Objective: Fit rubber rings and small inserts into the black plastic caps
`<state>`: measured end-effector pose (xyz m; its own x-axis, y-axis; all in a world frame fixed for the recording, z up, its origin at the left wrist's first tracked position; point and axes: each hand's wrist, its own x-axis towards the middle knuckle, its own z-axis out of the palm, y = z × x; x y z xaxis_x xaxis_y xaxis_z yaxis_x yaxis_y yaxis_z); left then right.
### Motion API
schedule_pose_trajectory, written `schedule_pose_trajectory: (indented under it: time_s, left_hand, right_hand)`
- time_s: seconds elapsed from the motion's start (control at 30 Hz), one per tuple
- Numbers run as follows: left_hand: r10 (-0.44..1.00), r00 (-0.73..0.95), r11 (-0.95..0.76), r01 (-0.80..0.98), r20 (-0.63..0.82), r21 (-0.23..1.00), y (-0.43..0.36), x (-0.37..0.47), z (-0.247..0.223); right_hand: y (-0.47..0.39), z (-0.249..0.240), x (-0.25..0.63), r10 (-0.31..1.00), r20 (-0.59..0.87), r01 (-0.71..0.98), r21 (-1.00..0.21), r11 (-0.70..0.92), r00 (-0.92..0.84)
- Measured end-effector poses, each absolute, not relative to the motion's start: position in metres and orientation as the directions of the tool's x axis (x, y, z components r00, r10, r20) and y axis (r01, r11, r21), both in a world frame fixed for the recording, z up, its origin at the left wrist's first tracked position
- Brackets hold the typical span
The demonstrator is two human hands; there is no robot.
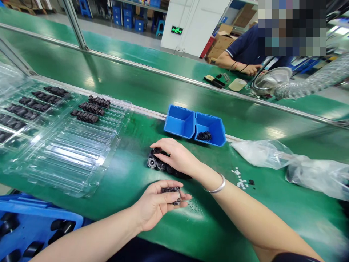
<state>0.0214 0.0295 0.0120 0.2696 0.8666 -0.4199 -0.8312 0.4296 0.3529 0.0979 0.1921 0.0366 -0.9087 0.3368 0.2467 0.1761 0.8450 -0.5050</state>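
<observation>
Green bench [215,160]: is bearing round parts [152,163]
Left hand [154,203]: is pinching a dark piece [170,190]
Right hand [176,154]: is pinching a black part [156,150]

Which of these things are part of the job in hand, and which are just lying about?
Likely part of the job:
dark part in the left hand
black round parts at the right hand
clear plastic tray with rows of dark pieces
blue bin holding black rings

Likely just lying about:
white scraps
translucent plastic bags
</observation>
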Motion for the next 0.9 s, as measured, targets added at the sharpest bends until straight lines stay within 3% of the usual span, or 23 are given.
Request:
schedule_pose_trajectory:
  time_s: [0.17,0.33,0.5,0.6,0.9]
  left_hand:
    - [0.87,0.271,0.428,-0.829,-0.412,0.359,0.03,0.021,0.012]
    - [0.887,0.267,0.395,-0.861,-0.377,0.321,0.03,0.021,0.011]
    - [0.89,0.235,0.375,-0.865,-0.391,0.333,0.029,0.023,0.01]
    - [0.888,0.233,0.387,-0.845,-0.397,0.369,0.029,0.023,0.012]
    - [0.908,0.171,0.345,-0.824,-0.383,0.45,0.032,0.02,0.015]
  right_hand:
    - [0.193,0.038,0.097,0.308,0.231,0.178,-0.455,0.873,-0.923]
    - [0.182,0.072,0.119,0.385,0.289,0.182,-0.54,0.822,-0.876]
    - [0.145,0.093,0.151,0.239,-0.026,0.21,-0.576,0.79,-0.971]
    - [0.132,0.083,0.159,0.272,-0.021,0.242,-0.522,0.818,-0.962]
    - [0.137,0.075,0.169,0.365,-0.006,0.257,-0.72,0.645,-0.931]
